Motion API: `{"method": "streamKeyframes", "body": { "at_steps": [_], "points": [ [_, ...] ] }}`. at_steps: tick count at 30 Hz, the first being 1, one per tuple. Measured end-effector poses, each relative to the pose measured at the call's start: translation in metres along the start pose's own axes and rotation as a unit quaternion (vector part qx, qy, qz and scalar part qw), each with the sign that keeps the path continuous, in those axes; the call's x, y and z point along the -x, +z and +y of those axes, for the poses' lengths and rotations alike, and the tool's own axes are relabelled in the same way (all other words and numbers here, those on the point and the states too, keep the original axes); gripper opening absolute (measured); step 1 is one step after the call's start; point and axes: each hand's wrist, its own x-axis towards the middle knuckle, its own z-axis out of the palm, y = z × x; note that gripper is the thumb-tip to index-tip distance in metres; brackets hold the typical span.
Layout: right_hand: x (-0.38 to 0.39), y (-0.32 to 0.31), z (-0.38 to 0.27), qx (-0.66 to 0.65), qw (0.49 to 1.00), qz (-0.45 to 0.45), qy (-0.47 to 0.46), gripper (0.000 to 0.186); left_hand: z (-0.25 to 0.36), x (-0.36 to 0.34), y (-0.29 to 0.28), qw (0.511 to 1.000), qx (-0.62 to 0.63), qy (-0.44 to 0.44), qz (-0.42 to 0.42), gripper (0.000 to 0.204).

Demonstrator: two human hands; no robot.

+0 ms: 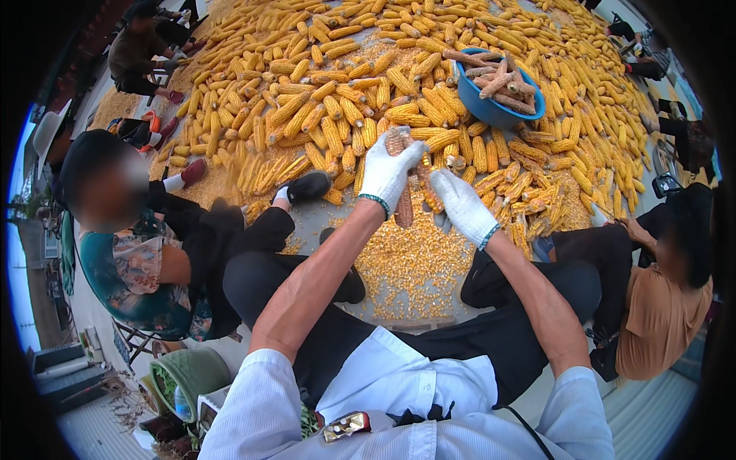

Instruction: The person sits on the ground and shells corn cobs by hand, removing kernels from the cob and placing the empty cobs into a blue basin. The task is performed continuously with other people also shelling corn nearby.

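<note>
Both my hands wear white knit gloves with green cuffs and meet over a heap of loose corn kernels between my feet. Closed round a reddish, mostly stripped corn cob is my left hand; the cob points downward, and its upper end shows above the fingers. Close beside it, my right hand grips a partly shelled ear of corn with yellow kernels still on it. The fingers of my right hand hide part of that ear. The two pieces appear to touch, though the contact is partly covered.
Yellow ears of corn spread widely ahead of me. A blue basin of bare cobs sits on them at the right. People sit close by at left and right, others farther off. A green planter stands behind left.
</note>
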Motion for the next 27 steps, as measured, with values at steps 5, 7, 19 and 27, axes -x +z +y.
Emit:
{"method": "streamKeyframes", "body": {
  "at_steps": [5,7,19,27],
  "points": [
    [-0.005,-0.007,0.003,-0.173,0.981,-0.063,0.060,0.058,0.016,-0.001,-0.008,0.985,0.160,-0.049,-0.049,0.042],
    [-0.007,-0.023,0.004,-0.275,0.943,-0.147,0.118,0.055,0.017,-0.001,-0.009,0.973,0.214,-0.060,-0.059,0.046],
    [0.002,-0.013,-0.020,0.180,0.982,-0.045,0.026,0.061,0.013,0.003,-0.005,0.967,0.208,-0.109,-0.102,0.067],
    [0.006,-0.006,-0.017,0.135,0.989,-0.060,-0.029,0.058,0.006,0.001,0.003,0.986,0.128,-0.101,-0.043,0.041]
  ]
}}
